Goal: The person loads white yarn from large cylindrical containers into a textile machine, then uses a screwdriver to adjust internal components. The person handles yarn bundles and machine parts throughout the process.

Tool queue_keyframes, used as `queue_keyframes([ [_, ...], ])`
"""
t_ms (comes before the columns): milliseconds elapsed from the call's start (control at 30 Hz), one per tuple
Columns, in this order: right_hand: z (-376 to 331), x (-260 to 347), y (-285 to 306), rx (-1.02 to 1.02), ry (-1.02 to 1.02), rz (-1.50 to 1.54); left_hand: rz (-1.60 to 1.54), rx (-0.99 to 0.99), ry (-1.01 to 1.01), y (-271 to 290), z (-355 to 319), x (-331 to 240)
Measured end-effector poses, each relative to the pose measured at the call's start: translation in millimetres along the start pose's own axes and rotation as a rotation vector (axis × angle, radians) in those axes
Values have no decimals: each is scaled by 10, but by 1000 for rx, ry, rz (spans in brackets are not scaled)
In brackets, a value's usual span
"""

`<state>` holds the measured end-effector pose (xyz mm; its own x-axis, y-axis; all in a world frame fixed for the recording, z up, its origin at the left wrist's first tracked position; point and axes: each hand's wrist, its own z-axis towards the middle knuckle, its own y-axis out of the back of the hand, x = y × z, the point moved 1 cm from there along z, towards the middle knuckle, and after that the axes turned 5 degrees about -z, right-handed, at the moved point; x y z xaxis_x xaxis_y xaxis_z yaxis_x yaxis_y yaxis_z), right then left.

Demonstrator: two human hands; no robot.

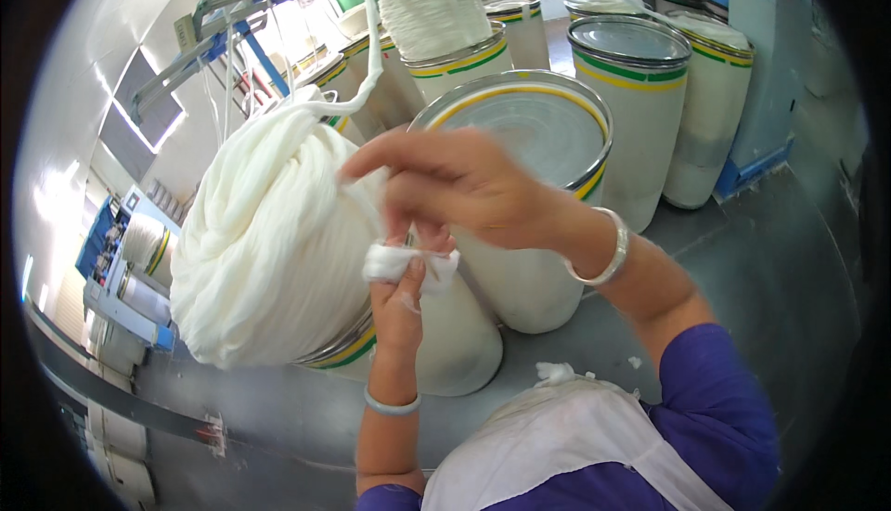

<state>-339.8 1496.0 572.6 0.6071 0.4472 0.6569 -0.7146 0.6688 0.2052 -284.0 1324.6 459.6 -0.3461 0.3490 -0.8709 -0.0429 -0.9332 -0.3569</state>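
Observation:
My left hand [399, 302] is closed on a small wad of white fibre sliver [394, 262], thumb pressed on top. Just above it, my right hand [464, 181] is smeared by motion, its fingers pointing left; whether they pinch any fibre I cannot make out. Beside both hands, on the left, a big mound of coiled white sliver [269, 232] bulges over the rim of a tall can [348, 351]. From its top a thick strand of sliver [373, 56] runs upward.
A tall can with a grey top plate [529, 126] stands just beyond my hands. More cans [631, 75] stand behind it, one heaped with sliver [434, 12]. A blue-and-grey overhead frame [237, 38] reaches in at upper left. Fibre scraps [635, 362] lie on the dark floor [724, 325].

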Motion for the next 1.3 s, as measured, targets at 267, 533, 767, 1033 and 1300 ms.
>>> queue_keyframes([
  [267,386,-205,-445,95,73,-644,624,67,-42,194,-52,22],
  [533,316,-146,-466,48,-12,-670,735,-124,145,253,-67,-68],
  [767,255,-198,-401,36,56,-433,756,-154,-286,159,12,38],
  [1033,184,-280,-349,8,31,-363,872,-81,-261,243,59,59],
  [1300,66,-323,-199,-190,52,-207,522,-61,-217,173,-7,49],
])
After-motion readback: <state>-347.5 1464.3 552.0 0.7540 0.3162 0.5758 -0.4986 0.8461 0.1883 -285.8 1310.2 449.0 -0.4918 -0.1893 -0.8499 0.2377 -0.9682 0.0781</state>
